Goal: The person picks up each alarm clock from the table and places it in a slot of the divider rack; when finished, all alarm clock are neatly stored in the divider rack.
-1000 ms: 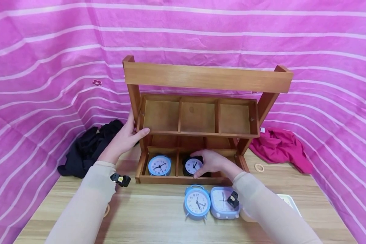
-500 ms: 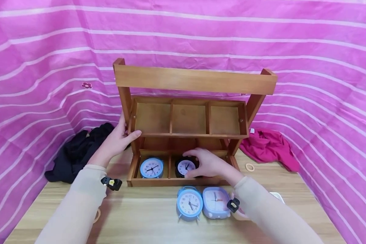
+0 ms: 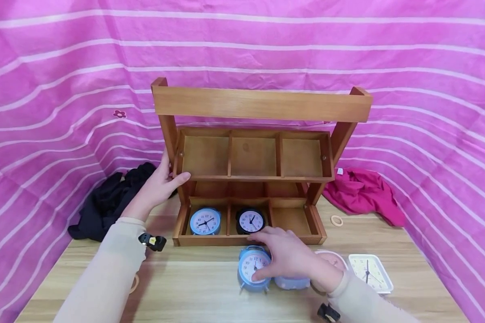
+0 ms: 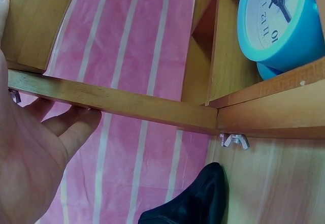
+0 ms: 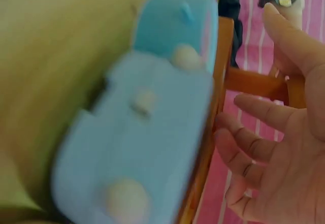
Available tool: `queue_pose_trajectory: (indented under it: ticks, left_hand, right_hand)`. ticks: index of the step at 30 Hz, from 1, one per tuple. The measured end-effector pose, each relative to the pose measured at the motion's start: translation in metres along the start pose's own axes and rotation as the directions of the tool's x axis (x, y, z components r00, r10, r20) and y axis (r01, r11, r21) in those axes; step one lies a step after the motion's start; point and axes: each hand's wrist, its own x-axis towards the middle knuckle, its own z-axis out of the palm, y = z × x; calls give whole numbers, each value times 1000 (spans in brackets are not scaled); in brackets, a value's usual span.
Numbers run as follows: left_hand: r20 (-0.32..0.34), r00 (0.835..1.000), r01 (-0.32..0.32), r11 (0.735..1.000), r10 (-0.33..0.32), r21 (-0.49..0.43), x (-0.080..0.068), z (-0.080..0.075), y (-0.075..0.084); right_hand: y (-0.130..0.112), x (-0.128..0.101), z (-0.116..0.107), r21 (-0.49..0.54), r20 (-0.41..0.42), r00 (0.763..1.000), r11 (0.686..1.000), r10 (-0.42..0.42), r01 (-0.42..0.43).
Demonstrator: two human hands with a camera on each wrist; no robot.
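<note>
A two-tier wooden rack (image 3: 262, 104) stands on the table, each tier split into three compartments. The lower tier holds a blue clock (image 3: 205, 221) on the left and a black clock (image 3: 250, 221) in the middle. My left hand (image 3: 161, 181) grips the rack's left post, thumb on the upper tray's front edge (image 4: 127, 102). My right hand (image 3: 283, 258) lies open, fingers spread, over a blue round alarm clock (image 3: 251, 268) on the table in front of the rack. It also half covers a lavender square clock (image 3: 293, 282). In the blurred right wrist view the lavender clock's back (image 5: 137, 148) fills the view.
A pink clock (image 3: 332, 257) and a white square clock (image 3: 369, 270) lie right of my right hand. A black cloth (image 3: 113, 197) sits left of the rack. To its right lie a magenta cloth (image 3: 363, 190) and a small ring (image 3: 337, 220). Pink striped fabric surrounds the table.
My right hand let go of the black clock in the middle lower compartment and drew back to the blue clock on the table. The left hand stayed on the post.
</note>
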Motion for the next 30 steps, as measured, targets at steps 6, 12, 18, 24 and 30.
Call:
queue_pose_trajectory:
  ticks: [6,12,18,24,30]
  left_hand:
    - [-3,1000,3,1000,-3,-12,-1,0,-1]
    - [-4,1000,-5,1000,5,-19,1,2,-3]
    - [-3,1000,25,1000,-25,7,-2,1,-1]
    - [-5,1000,17,1000,-17,17,-2,0,1]
    - [-6,1000,-2,1000,2,8,1,1,1]
  right_hand:
    - [-3,-8,18,-107,-3,1000,994,-8,8]
    - [1,-8,27,-147,-7,1000,989,13,-14]
    - [2,-8,32,-104,-23,999,994,25,-28]
    - [3,-7,36,-72,-47,999,997,25,-29]
    - [7,-6,37,-68,-60,998,998,7,-11]
